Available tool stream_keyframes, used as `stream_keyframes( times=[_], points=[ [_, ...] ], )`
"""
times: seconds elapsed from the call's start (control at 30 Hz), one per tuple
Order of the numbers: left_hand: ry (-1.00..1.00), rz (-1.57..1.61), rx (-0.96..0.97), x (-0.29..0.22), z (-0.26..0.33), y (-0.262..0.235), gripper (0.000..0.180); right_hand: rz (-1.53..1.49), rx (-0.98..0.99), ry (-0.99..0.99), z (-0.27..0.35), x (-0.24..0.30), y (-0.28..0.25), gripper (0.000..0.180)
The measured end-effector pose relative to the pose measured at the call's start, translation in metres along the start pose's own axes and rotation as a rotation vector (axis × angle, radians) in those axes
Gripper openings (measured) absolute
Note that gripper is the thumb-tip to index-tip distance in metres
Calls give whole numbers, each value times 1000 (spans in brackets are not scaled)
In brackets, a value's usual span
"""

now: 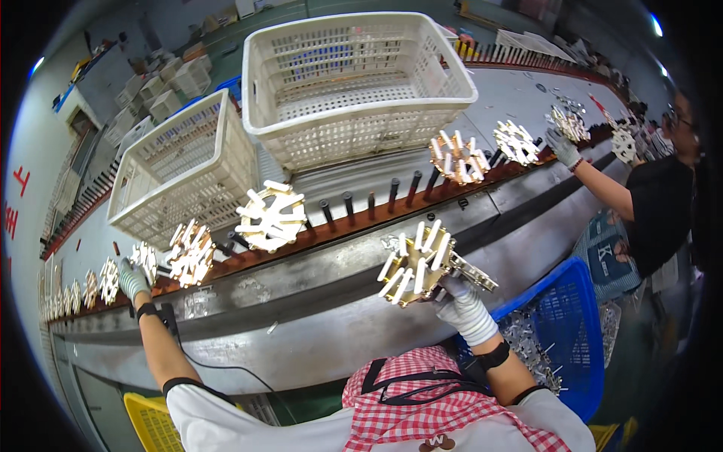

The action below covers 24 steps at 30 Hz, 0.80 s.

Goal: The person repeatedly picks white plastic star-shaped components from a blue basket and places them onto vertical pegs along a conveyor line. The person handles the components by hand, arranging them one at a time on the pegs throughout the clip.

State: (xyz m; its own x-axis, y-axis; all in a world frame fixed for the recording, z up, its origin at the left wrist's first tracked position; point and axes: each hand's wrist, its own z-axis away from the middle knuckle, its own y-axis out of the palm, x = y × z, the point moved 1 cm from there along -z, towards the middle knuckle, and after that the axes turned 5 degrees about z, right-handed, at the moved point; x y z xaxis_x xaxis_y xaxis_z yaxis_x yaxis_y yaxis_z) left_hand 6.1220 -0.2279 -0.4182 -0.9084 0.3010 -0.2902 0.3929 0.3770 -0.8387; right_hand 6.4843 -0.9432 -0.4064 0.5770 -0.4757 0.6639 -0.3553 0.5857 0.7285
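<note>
My right hand (463, 307), in a white-grey glove, is closed on a round metal rack with white rods (416, 265), raised above the bench front. A short metal strip (474, 273) juts from the rack beside my fingers. Far to the left, my gloved left hand (134, 280) has its fingers closed at the edge of a similar rodded rack (144, 262), its thumb hidden. More such racks stand along the bench: a white-rodded one (271, 216), a denser one (191, 254) and a brassy one (459, 158).
Two white plastic crates (361, 113) (181, 162) stand behind a row of dark upright pegs (348, 203). Beside my right arm sits a blue basket (584, 331) of small metal parts. A yellow basket (147, 422) is low left. At right, a co-worker's gloved hand (561, 147) touches another rack.
</note>
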Motion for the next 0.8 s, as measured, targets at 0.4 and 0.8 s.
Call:
stream_keyframes(
  times=[0.4, 0.8],
  points=[
    [492, 1165, 85, -330, 334, -121, 17, -86, 207, 94, -25, -20, -6, 58],
    [837, 1139, 546, -479, 392, -207, 29, 1986, 189, -948, -9, 4, -52, 53]
  ],
)
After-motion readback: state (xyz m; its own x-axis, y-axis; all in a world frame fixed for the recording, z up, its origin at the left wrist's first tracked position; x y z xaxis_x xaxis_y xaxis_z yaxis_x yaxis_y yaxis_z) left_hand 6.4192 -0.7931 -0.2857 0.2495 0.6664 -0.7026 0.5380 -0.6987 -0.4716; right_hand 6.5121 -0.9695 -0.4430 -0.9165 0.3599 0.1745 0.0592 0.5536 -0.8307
